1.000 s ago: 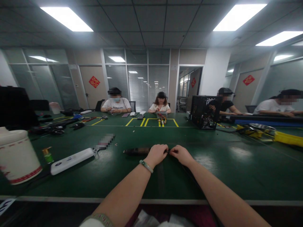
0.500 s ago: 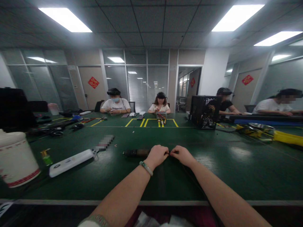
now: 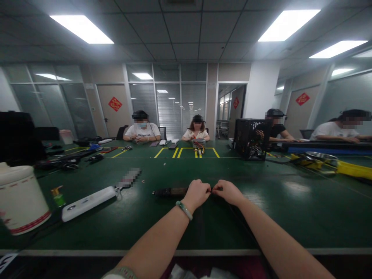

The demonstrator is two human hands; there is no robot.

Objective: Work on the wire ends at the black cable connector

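Note:
A dark, rod-shaped tool [image 3: 171, 192], which looks like an electric screwdriver, lies on the green table with its narrow tip pointing left. Over its right end is my left hand [image 3: 199, 192], closed in a pinch; the hand hides what is between its fingertips. My right hand [image 3: 228, 192] pinches close beside it, fingertips almost meeting the left ones. From under the right hand a thin dark cord [image 3: 242, 224] runs down along my forearm to the table's front edge. The joint between tool and cord is hidden by the fingers.
On the left are a white power strip [image 3: 88, 203], a small green bottle [image 3: 59, 197] and a large cream container [image 3: 21, 199]. A black computer case [image 3: 250, 139] stands at the back right, near a yellow tool [image 3: 353, 170]. Several people sit across the table.
My view has tilted slightly, so the whole scene sits a little lower. Both hands keep their pinch side by side at the tool's right end, shifted slightly right.

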